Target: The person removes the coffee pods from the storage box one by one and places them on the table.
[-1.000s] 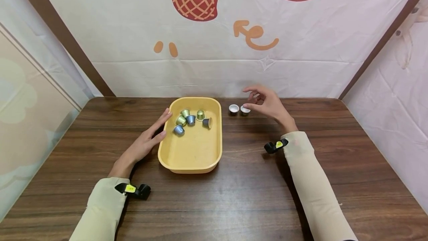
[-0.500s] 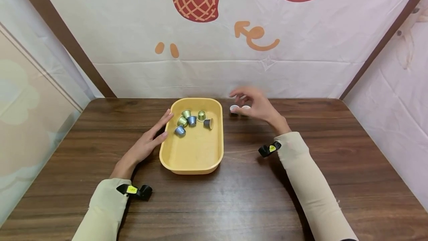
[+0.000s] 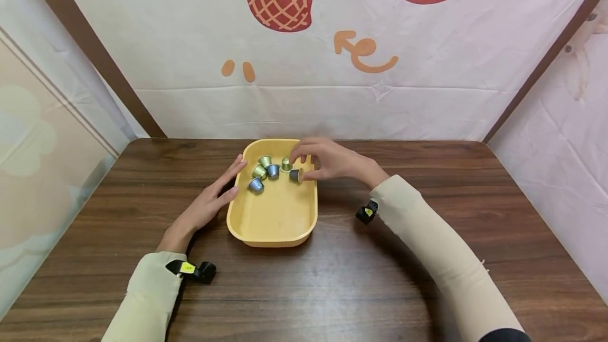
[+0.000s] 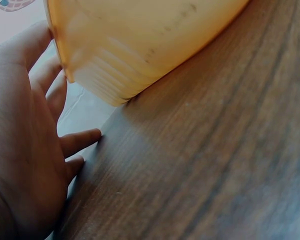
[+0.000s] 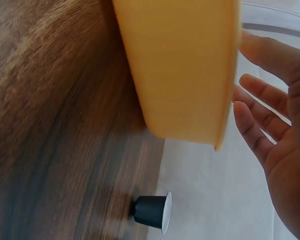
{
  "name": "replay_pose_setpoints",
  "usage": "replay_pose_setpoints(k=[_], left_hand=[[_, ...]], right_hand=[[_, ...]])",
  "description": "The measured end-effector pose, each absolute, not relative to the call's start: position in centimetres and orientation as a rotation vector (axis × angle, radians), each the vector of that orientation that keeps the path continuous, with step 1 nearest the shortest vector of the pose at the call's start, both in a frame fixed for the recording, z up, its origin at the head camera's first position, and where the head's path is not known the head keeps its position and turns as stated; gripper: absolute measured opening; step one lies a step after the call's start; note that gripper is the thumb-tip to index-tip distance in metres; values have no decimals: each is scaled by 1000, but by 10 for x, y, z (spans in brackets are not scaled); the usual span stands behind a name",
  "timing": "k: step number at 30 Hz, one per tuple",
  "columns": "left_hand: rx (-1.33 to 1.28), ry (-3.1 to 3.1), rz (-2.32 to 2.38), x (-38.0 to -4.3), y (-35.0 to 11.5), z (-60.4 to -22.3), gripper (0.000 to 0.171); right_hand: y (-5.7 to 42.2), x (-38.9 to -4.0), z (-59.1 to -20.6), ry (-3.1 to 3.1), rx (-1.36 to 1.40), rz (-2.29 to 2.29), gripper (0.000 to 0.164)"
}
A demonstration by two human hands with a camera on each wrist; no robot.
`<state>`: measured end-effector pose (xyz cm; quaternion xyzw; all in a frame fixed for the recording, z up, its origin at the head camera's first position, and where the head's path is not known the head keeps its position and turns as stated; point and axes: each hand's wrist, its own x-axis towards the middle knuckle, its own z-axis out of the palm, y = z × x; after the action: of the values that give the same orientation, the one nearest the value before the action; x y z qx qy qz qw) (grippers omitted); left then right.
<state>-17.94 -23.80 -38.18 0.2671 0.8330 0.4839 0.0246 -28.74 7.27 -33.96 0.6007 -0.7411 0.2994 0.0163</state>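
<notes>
A yellow tray lies on the table with several coffee capsules inside. These are green capsules, such as one, blue capsules, including one, and a dark capsule on its side. My left hand rests on the tray's left rim, fingers spread and mostly straight. Over the right rim reaches my right hand, thumb and forefinger apart beside the dark capsule. In the right wrist view the fingers are loosely bent with a gap between them. A black capsule with a white lid stands on the table outside the tray.
The brown wooden table ends at a white printed cloth right behind the tray. In the head view my right hand hides the spot behind it on the table. Black wrist straps sit on both sleeves.
My right hand has moved left from the two white-topped capsules on the table to over the tray's right side. The left hand stays at the rim.
</notes>
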Motion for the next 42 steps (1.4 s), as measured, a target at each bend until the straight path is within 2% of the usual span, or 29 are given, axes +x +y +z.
replay_pose_setpoints(k=[10,20,33,42], left_hand=[[846,2595,1492,-195,-250,-411,59],[833,2572,1496,-179,-235,-379,55],[811,2580,1485,-180,-238,-382,55],[806,2579,1488,-180,-239,-381,55]], right_hand=[[57,-291,-335,-2597,1865,663,37],[51,-297,-331,-2710,1831,502,40],[42,-299,-333,-2838,1861,403,46],[39,-296,-334,-2811,1918,394,38]])
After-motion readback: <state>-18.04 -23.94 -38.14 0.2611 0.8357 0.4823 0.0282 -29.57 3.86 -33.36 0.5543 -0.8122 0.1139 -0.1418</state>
